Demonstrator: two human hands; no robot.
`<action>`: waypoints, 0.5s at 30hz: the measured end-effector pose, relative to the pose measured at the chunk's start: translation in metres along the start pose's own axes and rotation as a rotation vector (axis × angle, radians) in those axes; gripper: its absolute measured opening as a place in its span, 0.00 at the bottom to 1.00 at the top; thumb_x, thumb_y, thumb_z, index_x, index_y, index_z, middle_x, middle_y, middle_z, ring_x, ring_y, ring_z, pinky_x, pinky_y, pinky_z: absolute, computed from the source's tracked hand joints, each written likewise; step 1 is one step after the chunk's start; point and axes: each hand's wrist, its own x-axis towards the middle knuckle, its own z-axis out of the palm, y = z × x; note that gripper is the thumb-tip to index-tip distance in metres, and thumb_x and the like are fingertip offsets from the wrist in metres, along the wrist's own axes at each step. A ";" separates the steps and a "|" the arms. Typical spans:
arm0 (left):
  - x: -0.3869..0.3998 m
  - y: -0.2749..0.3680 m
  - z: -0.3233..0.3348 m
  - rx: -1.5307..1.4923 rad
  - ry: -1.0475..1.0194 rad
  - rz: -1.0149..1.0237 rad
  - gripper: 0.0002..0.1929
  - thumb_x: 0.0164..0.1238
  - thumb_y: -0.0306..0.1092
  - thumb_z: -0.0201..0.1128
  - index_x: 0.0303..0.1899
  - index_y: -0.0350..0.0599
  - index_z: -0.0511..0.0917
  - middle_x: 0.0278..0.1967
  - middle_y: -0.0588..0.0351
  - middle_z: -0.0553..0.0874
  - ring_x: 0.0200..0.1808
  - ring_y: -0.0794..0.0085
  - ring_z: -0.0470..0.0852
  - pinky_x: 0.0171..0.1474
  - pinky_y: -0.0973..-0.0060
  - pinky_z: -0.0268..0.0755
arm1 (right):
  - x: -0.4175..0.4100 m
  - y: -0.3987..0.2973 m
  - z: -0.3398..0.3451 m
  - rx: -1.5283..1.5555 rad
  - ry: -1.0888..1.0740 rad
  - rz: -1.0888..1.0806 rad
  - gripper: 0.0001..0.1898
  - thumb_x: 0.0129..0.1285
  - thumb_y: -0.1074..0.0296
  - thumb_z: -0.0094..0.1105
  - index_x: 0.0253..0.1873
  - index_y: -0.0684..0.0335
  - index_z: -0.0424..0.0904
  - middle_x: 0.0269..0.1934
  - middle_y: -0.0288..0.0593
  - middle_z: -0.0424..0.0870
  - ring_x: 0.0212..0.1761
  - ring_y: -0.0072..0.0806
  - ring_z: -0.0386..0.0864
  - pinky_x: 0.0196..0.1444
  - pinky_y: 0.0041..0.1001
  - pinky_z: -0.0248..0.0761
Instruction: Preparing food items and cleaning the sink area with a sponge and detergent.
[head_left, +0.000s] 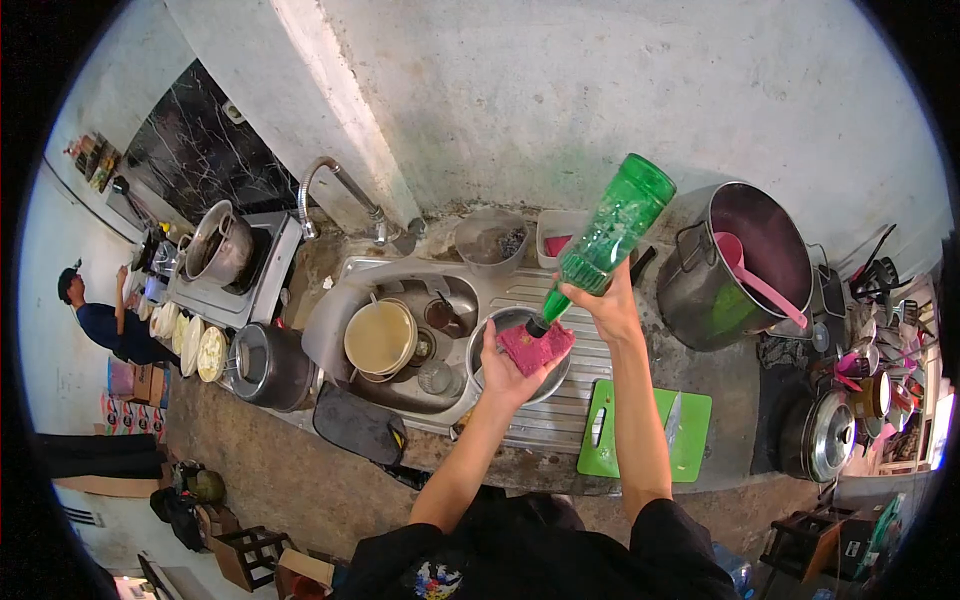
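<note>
A pink sponge lies across the palm of my left hand, fingers curled at its edges. My right hand grips a green bottle by its lower part, tilted neck down. Its dark tip meets the sponge's top or hovers just over it. Below both hands, a metal bowl stands on the ribbed drainboard, partly hidden by my left hand. In the sink basin to the left are a bowl of cloudy liquid, a dark cup and a clear glass.
A green cutting board with a knife lies by my right forearm. Rightward stands a tall pot holding a pink ladle. Behind the sink are a plastic tub and the faucet. A person stands far left, past the stove.
</note>
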 end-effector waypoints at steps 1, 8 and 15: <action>0.001 0.001 -0.002 -0.001 -0.002 0.002 0.43 0.64 0.68 0.42 0.61 0.30 0.60 0.59 0.34 0.69 0.63 0.40 0.65 0.68 0.47 0.54 | -0.001 -0.001 0.004 -0.001 -0.003 0.000 0.37 0.45 0.83 0.68 0.61 0.60 0.57 0.47 0.45 0.75 0.45 0.37 0.79 0.49 0.38 0.76; -0.001 0.001 -0.006 -0.005 0.008 -0.031 0.38 0.66 0.61 0.45 0.60 0.29 0.60 0.58 0.34 0.69 0.62 0.39 0.66 0.67 0.46 0.54 | -0.004 0.005 0.013 -0.117 0.022 -0.003 0.44 0.45 0.79 0.71 0.66 0.59 0.52 0.50 0.41 0.71 0.50 0.28 0.73 0.54 0.32 0.69; -0.004 0.004 -0.006 0.020 -0.014 -0.018 0.38 0.67 0.62 0.40 0.61 0.29 0.59 0.59 0.34 0.68 0.63 0.39 0.66 0.68 0.46 0.53 | -0.006 -0.004 0.018 -0.147 -0.042 -0.087 0.42 0.47 0.76 0.71 0.66 0.62 0.54 0.51 0.42 0.70 0.52 0.29 0.71 0.55 0.31 0.68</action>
